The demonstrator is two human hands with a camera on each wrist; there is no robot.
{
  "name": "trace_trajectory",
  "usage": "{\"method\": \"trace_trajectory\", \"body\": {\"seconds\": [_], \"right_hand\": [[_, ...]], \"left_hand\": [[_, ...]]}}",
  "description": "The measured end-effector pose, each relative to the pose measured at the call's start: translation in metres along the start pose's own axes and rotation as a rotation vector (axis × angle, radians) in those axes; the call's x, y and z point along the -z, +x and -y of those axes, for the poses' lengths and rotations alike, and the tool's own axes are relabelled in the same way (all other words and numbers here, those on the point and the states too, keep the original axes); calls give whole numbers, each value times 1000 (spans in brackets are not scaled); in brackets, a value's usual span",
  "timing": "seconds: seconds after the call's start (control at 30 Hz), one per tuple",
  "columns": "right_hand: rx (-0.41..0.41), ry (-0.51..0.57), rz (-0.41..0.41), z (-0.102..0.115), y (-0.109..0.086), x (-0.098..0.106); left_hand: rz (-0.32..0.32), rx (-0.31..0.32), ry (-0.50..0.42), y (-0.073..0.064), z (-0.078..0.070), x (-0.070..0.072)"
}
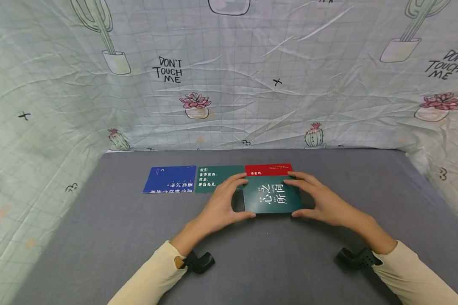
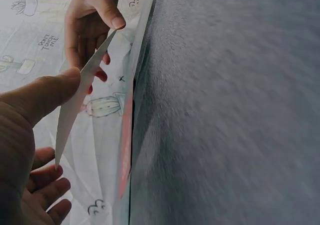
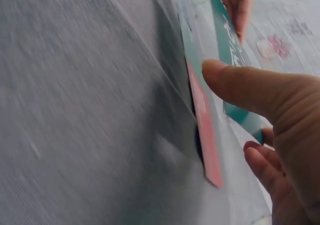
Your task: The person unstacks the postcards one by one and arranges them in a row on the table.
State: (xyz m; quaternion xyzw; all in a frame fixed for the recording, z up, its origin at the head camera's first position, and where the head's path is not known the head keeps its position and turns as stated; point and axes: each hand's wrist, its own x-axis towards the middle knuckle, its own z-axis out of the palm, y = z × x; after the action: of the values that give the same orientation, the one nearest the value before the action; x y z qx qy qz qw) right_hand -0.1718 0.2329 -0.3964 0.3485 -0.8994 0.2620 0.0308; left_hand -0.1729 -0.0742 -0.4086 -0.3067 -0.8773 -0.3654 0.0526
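Observation:
A dark green card [image 1: 272, 203] with white characters is held between both hands, raised above the table and over part of a red card [image 1: 267, 168]. My left hand [image 1: 219, 205] grips its left side, thumb at the near corner and fingers at the far corner. Its right side is gripped the same way by my right hand [image 1: 328, 205]. The left wrist view shows the pale underside of the held card [image 2: 75, 102], tilted in the air. In the right wrist view, its printed green face [image 3: 225, 40] shows beyond the right thumb.
Left of the red card, another green card [image 1: 213, 182] and a blue card [image 1: 171, 178] lie in a row on the grey table [image 1: 99, 237]. Behind the table hangs a cloth [image 1: 236, 55] printed with cacti.

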Motion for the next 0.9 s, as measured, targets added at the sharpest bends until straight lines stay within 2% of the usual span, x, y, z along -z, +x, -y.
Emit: {"method": "trace_trajectory", "body": {"seconds": [0.3,0.57,0.8,0.9], "right_hand": [[-42,-13,48,-21,-4,21],[-105,9,86,-33,-8,36],[-110,-1,122,-46,-10,51],[-138,6,144,-51,-10,57]], "left_hand": [[42,-57,139,26,-9,-11],[89,-59,171,48,-16,-18],[105,-32,143,65,-21,-28],[116,-18,151,71,-22,-33]]}}
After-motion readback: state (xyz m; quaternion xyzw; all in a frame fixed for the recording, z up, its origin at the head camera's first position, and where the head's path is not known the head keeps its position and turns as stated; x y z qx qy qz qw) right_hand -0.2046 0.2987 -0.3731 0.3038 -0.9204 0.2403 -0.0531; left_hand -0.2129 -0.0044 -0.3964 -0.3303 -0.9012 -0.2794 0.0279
